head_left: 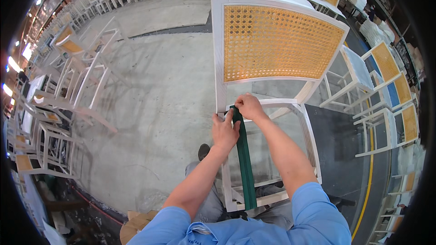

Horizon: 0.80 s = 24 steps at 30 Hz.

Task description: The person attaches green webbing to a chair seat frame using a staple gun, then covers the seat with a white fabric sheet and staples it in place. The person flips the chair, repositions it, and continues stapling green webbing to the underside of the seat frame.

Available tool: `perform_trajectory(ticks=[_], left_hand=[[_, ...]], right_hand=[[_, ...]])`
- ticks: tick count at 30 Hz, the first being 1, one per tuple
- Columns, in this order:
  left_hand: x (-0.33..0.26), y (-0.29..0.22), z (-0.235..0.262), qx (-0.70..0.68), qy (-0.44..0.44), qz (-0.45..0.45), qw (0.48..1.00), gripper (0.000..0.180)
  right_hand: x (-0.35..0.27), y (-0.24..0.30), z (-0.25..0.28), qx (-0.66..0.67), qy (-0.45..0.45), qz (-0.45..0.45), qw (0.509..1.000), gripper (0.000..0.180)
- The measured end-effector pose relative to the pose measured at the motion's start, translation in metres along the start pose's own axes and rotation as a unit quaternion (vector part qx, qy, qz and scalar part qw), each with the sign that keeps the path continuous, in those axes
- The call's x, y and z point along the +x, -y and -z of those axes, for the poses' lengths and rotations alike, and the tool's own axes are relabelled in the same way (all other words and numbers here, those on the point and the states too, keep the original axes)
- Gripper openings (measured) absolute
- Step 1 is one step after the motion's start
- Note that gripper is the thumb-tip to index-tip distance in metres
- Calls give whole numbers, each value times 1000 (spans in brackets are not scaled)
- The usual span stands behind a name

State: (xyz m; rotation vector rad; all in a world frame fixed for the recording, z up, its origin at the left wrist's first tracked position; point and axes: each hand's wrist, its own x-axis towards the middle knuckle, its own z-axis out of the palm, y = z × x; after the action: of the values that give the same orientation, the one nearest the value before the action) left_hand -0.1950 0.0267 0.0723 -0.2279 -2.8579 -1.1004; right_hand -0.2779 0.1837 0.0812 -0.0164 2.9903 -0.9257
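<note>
Both-hand grip on taut green strap (245, 163)

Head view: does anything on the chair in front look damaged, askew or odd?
Nothing looks damaged. The white chair has an intact cane back, but its seat frame is open, with one green strap running front to back. The left hand and right hand grip the strap's far end at the rear rail.

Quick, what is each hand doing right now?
Left hand: fingers closed, pressing the green strap onto the white chair frame.
Right hand: fingers closed, pinching the strap's far end at the frame's back rail.
</note>
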Motion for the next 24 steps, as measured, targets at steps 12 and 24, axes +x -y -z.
perform_trajectory(ticks=[12, 24], left_hand=[[15, 9, 3, 21, 81, 72, 994, 67], [29, 43, -13, 111, 157, 64, 979, 56]], right_hand=[[22, 1, -1, 58, 39, -30, 997, 13], [-184, 7, 50, 348, -265, -43, 898, 20]])
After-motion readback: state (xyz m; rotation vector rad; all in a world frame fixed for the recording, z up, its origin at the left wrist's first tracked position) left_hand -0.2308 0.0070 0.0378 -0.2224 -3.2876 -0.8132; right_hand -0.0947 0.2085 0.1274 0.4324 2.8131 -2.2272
